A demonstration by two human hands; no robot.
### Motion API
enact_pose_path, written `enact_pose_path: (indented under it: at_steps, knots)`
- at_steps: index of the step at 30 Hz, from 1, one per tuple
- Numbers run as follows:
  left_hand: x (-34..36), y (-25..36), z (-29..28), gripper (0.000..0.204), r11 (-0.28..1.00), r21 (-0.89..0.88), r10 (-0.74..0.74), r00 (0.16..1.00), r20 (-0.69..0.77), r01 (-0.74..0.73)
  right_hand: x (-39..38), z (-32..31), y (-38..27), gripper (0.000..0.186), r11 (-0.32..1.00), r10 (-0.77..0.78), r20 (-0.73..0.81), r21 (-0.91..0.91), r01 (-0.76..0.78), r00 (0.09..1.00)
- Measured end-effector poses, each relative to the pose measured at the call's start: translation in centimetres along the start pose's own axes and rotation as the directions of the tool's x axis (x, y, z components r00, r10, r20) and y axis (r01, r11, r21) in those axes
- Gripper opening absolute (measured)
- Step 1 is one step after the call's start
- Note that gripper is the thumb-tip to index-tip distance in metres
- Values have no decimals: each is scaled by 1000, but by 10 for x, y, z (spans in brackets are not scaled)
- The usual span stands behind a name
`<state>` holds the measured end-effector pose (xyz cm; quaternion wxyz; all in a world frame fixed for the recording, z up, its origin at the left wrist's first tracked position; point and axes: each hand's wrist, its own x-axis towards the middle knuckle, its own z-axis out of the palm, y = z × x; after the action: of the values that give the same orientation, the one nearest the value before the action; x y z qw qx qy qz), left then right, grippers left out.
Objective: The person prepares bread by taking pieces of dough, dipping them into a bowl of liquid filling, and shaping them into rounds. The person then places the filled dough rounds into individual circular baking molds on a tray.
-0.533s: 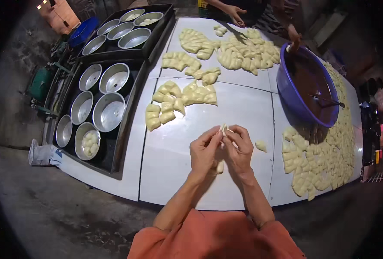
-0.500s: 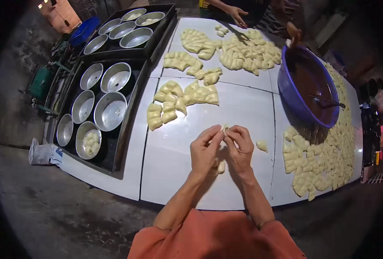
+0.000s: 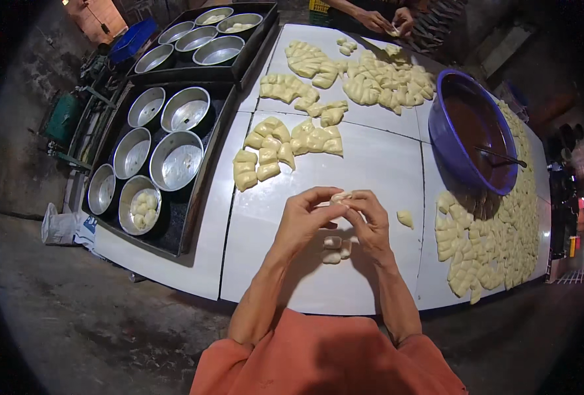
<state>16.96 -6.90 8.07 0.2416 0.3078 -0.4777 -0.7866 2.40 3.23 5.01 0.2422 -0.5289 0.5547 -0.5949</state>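
Note:
Between the fingertips of both hands is a small pale piece of dough [image 3: 342, 196], pinched above the white table [image 3: 292, 217]. My left hand [image 3: 304, 220] closes on it from the left, my right hand [image 3: 369, 224] from the right. Below them, several small dough pieces [image 3: 334, 250] sit together on the table, close to my wrists. A single dough piece [image 3: 405, 218] lies just right of my right hand. Farther off and to the left, cut dough chunks [image 3: 265, 148] lie in loose clusters.
A purple basin [image 3: 440, 131] of brown filling with a utensil stands at right, beside a wide spread of dough pieces [image 3: 489, 243]. At left, black trays [image 3: 190, 217] hold round metal tins [image 3: 176, 160], a few with dough balls. Across the table, another person's hands [image 3: 387, 23] hold dough.
My hands have tilted, and the dough between them shows more. The small pieces below are now in fuller view. The other person's hands have come together over a piece of dough.

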Motion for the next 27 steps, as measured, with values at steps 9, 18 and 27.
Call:
enact_pose_path:
  at_steps: [9, 18, 27]
  knots:
    - [-13, -25, 3, 24, 997, -32, 74, 997, -4, -74, -3, 27, 0, 12, 999, -23, -297, -45, 10, 955]
    - [-32, -46, -2, 22, 973, -225, -6, 975, -221, -45, -1, 15, -28, 22, 984, 126, 12, -131, -123, 992]
    - [-72, -48, -28, 37, 931, 320, -60, 938, -340, 176, -10, 6, -9, 35, 898, 277, 552, -441, -7, 786]
